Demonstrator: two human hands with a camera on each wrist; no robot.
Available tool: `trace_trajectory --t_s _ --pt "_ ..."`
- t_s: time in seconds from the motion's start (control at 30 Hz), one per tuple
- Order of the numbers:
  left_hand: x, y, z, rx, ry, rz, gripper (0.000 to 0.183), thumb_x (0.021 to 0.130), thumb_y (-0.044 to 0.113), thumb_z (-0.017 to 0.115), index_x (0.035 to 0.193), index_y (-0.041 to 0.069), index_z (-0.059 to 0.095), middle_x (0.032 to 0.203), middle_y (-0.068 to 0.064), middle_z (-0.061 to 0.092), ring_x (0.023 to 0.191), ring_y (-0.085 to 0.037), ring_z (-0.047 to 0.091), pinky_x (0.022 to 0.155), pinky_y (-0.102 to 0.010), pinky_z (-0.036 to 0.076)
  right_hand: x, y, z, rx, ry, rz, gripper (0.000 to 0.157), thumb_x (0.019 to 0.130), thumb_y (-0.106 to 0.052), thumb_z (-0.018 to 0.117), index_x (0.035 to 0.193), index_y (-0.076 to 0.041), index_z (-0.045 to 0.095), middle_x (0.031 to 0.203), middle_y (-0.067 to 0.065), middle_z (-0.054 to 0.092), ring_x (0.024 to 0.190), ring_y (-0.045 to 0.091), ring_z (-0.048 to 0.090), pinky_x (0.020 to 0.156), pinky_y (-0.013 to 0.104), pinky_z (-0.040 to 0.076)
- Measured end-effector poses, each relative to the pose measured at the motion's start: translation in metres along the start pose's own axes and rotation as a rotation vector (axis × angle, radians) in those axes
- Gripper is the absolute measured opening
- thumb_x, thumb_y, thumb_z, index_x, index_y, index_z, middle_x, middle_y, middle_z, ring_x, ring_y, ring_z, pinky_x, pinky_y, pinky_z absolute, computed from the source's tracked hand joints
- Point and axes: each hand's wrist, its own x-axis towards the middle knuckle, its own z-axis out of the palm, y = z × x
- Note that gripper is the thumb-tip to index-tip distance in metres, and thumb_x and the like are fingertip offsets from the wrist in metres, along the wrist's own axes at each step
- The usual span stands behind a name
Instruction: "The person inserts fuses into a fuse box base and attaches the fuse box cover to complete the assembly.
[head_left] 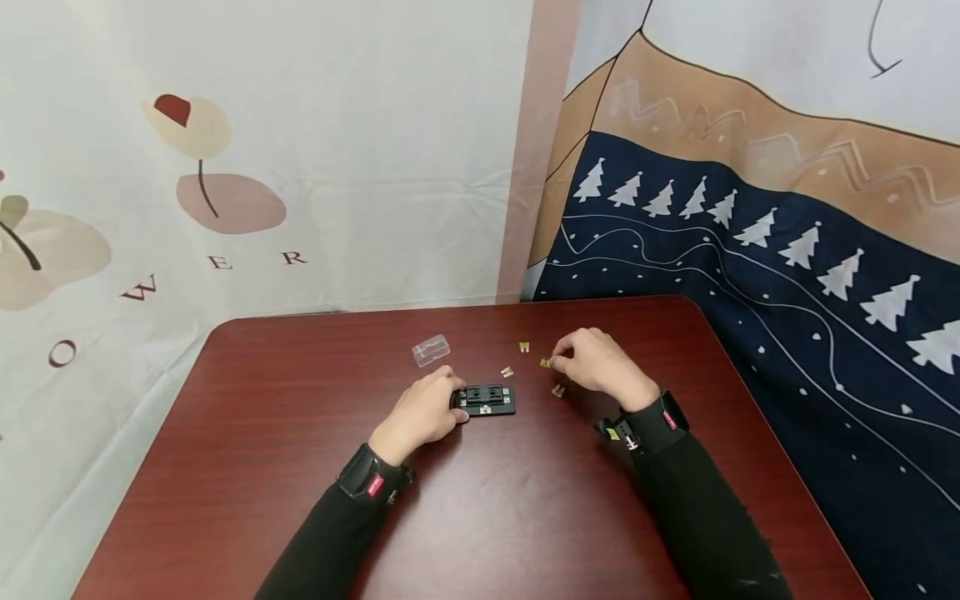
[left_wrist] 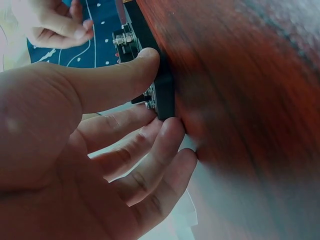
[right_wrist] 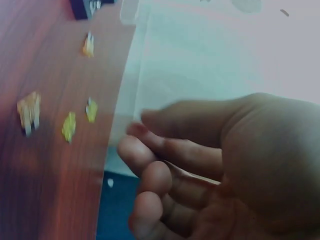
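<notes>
A black fuse block (head_left: 486, 400) with metal screw terminals lies on the table. My left hand (head_left: 422, 414) grips its left end, thumb (left_wrist: 147, 65) on the upper side and fingertips at its edge. Several small yellowish blade fuses with metal prongs lie right of the block; one fuse (head_left: 545, 362) is just by the fingertips of my right hand (head_left: 598, 365). Another fuse (head_left: 558, 390) lies nearer to me, a third fuse (head_left: 524, 347) farther back. In the right wrist view, thumb and index fingertips are close together above the fuses (right_wrist: 69, 127), with nothing visible between them.
A clear plastic cover (head_left: 431, 350) lies behind the block, left of the fuses. The reddish-brown table (head_left: 480, 517) has rounded far corners. Printed cloths hang behind it, a pale one (head_left: 390, 167) at left and a dark blue one (head_left: 750, 275) at right.
</notes>
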Motion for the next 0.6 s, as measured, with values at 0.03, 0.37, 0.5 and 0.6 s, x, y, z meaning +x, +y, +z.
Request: trace_trajectory --t_s 0.03,0.37,0.5,0.6 --pt "0.0 0.0 0.0 0.0 0.002 0.001 0.049 0.088 0.029 0.084 0.132 0.009 0.073 0.118 -0.003 0.065 0.106 -0.028 0.068 0.091 -0.05 0.057 -0.001 0.001 -0.001 -0.006 -0.022 0.004 0.014 0.096 -0.022 0.072 0.098 -0.015 0.083 0.097 0.005 0.076 0.082 0.023 0.062 0.071 0.042 0.05" --pt "-0.002 0.0 -0.003 0.002 0.015 0.006 0.048 0.088 0.028 0.085 0.129 0.008 0.073 0.116 -0.004 0.065 0.101 -0.027 0.067 0.09 -0.049 0.056 -0.004 -0.004 0.009 -0.106 -0.165 0.057 0.013 0.091 -0.026 0.081 0.079 -0.019 0.079 0.078 -0.001 0.067 0.073 0.022 0.06 0.064 0.041 0.05" --pt "-0.003 0.001 -0.003 0.005 0.014 0.011 0.047 0.088 0.028 0.085 0.129 0.007 0.073 0.117 -0.004 0.066 0.103 -0.028 0.067 0.091 -0.049 0.056 -0.003 -0.005 0.016 -0.144 -0.204 0.061 0.018 0.09 -0.027 0.082 0.074 -0.019 0.076 0.078 -0.001 0.067 0.073 0.022 0.059 0.065 0.041 0.049" --pt "-0.003 0.002 -0.003 0.002 0.018 0.016 0.047 0.088 0.026 0.085 0.128 0.007 0.073 0.117 -0.004 0.066 0.102 -0.028 0.067 0.091 -0.049 0.056 -0.003 -0.003 0.019 -0.168 -0.204 0.071 0.021 0.089 -0.028 0.082 0.071 -0.019 0.074 0.076 0.0 0.066 0.071 0.022 0.059 0.064 0.041 0.047"
